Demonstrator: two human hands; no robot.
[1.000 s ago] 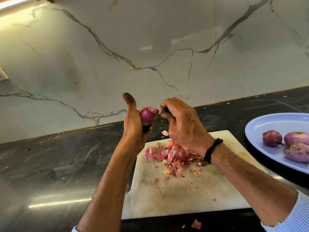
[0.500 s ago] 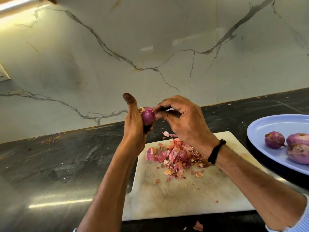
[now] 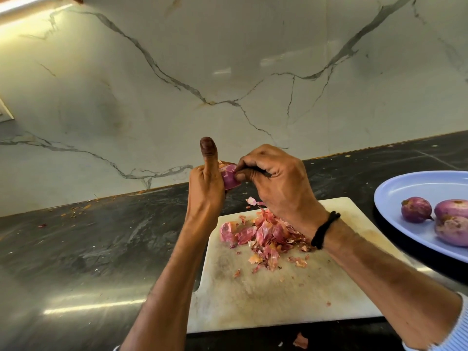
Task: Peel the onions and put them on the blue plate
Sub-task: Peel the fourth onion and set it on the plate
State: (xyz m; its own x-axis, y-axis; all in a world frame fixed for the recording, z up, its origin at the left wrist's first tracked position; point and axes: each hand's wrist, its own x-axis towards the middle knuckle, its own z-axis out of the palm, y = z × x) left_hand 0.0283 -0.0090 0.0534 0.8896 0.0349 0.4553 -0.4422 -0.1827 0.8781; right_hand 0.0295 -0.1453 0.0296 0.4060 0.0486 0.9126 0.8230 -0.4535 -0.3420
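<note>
Since a second ago the right hand (image 3: 276, 183) has closed the gap and come onto the onion (image 3: 229, 177), which now shows less of itself behind the left hand (image 3: 205, 191).

That onion sits at the middle of the frame, held up above the far edge of the cutting board (image 3: 253, 295). The left hand grips it with its fingers wrapped round and its thumb sticking straight up. The right hand pinches at its top with thumb and fingertips, so both hands are together, clamped on the same onion. Something dark lies inside the right hand's curled fingers; I cannot tell what it is.

Below them a heap of skins (image 3: 266, 231) lies on the board. At the right edge of the frame the blue plate (image 3: 405, 188) holds three peeled onions (image 3: 416, 209).

The likely trouble is the skin tearing off in small flakes, leaving patches behind. A hard tug could also twist the smooth, rounded onion out of the left hand's hold, dropping it onto the skins or the dark surface (image 3: 88, 249). Loose flakes may stick to it and be carried over to the plate.
</note>
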